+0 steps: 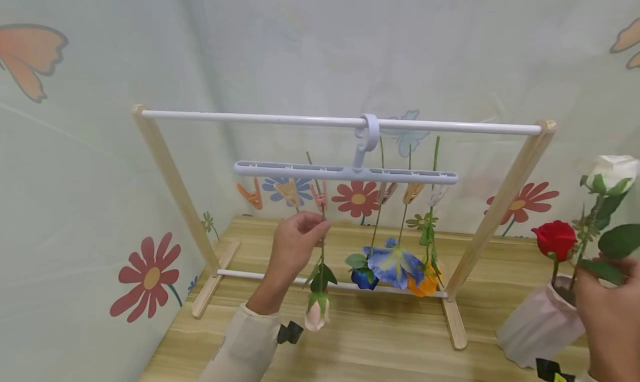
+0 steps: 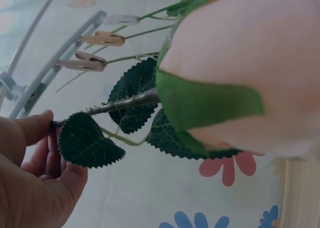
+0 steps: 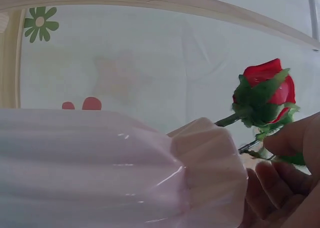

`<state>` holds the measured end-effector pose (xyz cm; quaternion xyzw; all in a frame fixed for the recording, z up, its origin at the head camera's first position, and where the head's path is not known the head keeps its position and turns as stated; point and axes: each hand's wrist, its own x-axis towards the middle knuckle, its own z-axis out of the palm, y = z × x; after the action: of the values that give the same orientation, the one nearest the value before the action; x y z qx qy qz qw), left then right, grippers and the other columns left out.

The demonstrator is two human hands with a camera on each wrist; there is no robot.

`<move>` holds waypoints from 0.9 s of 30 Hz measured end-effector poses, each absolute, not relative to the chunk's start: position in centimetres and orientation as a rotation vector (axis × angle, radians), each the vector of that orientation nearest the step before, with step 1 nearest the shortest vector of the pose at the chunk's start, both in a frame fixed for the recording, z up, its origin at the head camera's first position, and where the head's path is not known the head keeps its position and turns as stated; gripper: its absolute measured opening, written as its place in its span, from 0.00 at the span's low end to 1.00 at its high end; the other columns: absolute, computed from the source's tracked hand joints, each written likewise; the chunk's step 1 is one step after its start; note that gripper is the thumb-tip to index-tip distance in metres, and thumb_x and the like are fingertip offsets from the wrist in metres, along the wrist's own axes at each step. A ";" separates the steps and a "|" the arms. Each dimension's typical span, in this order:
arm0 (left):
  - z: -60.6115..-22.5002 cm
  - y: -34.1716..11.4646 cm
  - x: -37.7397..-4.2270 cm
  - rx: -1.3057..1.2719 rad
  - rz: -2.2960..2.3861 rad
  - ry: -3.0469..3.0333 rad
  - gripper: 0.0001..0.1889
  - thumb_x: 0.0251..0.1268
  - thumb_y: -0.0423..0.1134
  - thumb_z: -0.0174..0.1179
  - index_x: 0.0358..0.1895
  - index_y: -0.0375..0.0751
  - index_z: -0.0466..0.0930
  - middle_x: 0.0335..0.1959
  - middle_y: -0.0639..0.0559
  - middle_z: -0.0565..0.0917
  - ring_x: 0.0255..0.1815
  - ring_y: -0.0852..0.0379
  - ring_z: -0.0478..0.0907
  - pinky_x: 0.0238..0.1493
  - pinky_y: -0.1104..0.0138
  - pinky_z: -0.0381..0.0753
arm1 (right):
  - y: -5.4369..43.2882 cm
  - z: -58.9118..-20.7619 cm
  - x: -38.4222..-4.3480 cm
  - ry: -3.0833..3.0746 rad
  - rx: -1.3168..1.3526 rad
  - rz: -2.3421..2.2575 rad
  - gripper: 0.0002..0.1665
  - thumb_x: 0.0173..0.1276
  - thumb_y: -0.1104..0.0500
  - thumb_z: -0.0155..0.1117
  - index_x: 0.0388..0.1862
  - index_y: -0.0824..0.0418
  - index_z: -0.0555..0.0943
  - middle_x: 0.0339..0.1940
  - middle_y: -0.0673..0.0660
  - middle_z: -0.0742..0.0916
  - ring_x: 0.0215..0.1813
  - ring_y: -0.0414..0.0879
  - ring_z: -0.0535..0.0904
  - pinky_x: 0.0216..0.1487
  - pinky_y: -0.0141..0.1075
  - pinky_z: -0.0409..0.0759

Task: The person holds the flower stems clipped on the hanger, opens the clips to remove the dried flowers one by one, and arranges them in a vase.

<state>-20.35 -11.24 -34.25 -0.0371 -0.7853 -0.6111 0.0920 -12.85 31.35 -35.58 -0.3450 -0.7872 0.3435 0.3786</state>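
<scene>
Left hand (image 1: 295, 240): thumb and fingers pinch the stem of one pale pink rose (image 1: 317, 313), bloom down, stem rising to the pink clip (image 1: 318, 196) on the left half of a pale hanger (image 1: 300, 171). Right hand (image 1: 607, 310): thumb and fingers pinch the stem of one white rose (image 1: 611, 175), bloom up, at the mouth of a pale pink vase (image 1: 542, 322), right of the rack (image 1: 500, 218). Red rose (image 1: 555, 240): one, upright in the vase. Hanging bloom-down from the hanger's right half: dark blue rose (image 1: 364, 279), blue flower (image 1: 395, 264), orange flower (image 1: 424, 284).
</scene>
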 end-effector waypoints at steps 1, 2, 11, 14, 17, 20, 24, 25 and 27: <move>-34.2 -11.2 -20.4 -0.109 -1.812 -2.332 0.10 0.67 0.41 0.69 0.44 0.39 0.86 0.38 0.42 0.88 0.34 0.55 0.84 0.39 0.63 0.88 | 31.2 -35.4 -12.8 -1.998 -0.882 0.868 0.25 0.74 0.52 0.55 0.70 0.48 0.74 0.61 0.52 0.83 0.53 0.27 0.76 0.59 0.16 0.67; -34.2 -11.3 -20.4 -0.109 -1.814 -2.330 0.10 0.67 0.41 0.68 0.44 0.39 0.86 0.39 0.41 0.88 0.34 0.55 0.84 0.39 0.62 0.89 | 31.0 -35.2 -12.8 -1.975 -0.893 0.881 0.26 0.74 0.51 0.55 0.70 0.45 0.73 0.62 0.50 0.83 0.55 0.25 0.76 0.62 0.17 0.68; -34.1 -11.4 -20.3 -0.102 -1.812 -2.334 0.10 0.67 0.42 0.69 0.44 0.40 0.86 0.37 0.45 0.88 0.35 0.54 0.85 0.40 0.61 0.89 | 28.4 -32.5 -12.1 -1.904 -1.034 0.920 0.30 0.78 0.42 0.46 0.77 0.39 0.64 0.76 0.49 0.74 0.71 0.51 0.77 0.75 0.33 0.69; -34.1 -11.4 -20.3 -0.114 -1.823 -2.322 0.10 0.67 0.42 0.68 0.44 0.39 0.86 0.36 0.45 0.88 0.35 0.52 0.85 0.40 0.59 0.89 | 27.2 -32.2 -12.1 -1.881 -0.829 0.963 0.28 0.77 0.47 0.53 0.74 0.38 0.67 0.65 0.37 0.77 0.63 0.32 0.75 0.71 0.24 0.69; -34.2 -11.4 -20.4 -0.120 -1.836 -2.315 0.10 0.67 0.41 0.68 0.44 0.39 0.86 0.36 0.45 0.88 0.35 0.51 0.85 0.41 0.58 0.89 | 25.7 -32.4 -12.3 -1.858 -0.610 0.977 0.26 0.74 0.53 0.60 0.70 0.43 0.73 0.51 0.23 0.72 0.51 0.20 0.66 0.62 0.19 0.71; -34.2 -11.3 -20.4 -0.121 -1.857 -2.308 0.10 0.67 0.41 0.68 0.44 0.39 0.86 0.37 0.45 0.88 0.36 0.51 0.85 0.40 0.60 0.89 | 24.4 -32.5 -12.8 -1.861 -0.490 0.979 0.24 0.71 0.55 0.64 0.66 0.49 0.77 0.46 0.22 0.72 0.48 0.21 0.69 0.54 0.18 0.72; -34.3 -11.1 -20.4 -0.132 -1.864 -2.309 0.11 0.67 0.42 0.68 0.45 0.39 0.85 0.38 0.43 0.88 0.35 0.52 0.85 0.39 0.63 0.89 | 23.1 -32.9 -13.7 -1.877 -0.362 1.033 0.22 0.68 0.57 0.67 0.61 0.57 0.81 0.44 0.25 0.75 0.46 0.23 0.73 0.49 0.16 0.72; -34.3 -11.0 -20.4 -0.136 -1.863 -2.310 0.11 0.67 0.42 0.68 0.45 0.39 0.85 0.38 0.43 0.88 0.35 0.53 0.85 0.39 0.62 0.89 | 22.8 -33.0 -13.9 -1.883 -0.335 1.047 0.21 0.68 0.58 0.67 0.59 0.59 0.81 0.43 0.24 0.75 0.45 0.23 0.73 0.48 0.16 0.71; -34.2 -11.0 -20.3 -0.138 -1.857 -2.314 0.11 0.67 0.42 0.68 0.45 0.39 0.85 0.38 0.44 0.88 0.34 0.55 0.84 0.39 0.62 0.89 | 21.9 -33.1 -14.2 -1.917 -0.289 1.074 0.21 0.68 0.58 0.68 0.58 0.60 0.82 0.43 0.28 0.78 0.47 0.24 0.74 0.48 0.14 0.72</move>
<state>-20.32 -10.97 -34.21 -0.0464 -0.7762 -0.6229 0.0853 -14.22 21.93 -33.08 -0.1166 -0.7739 0.4338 0.4464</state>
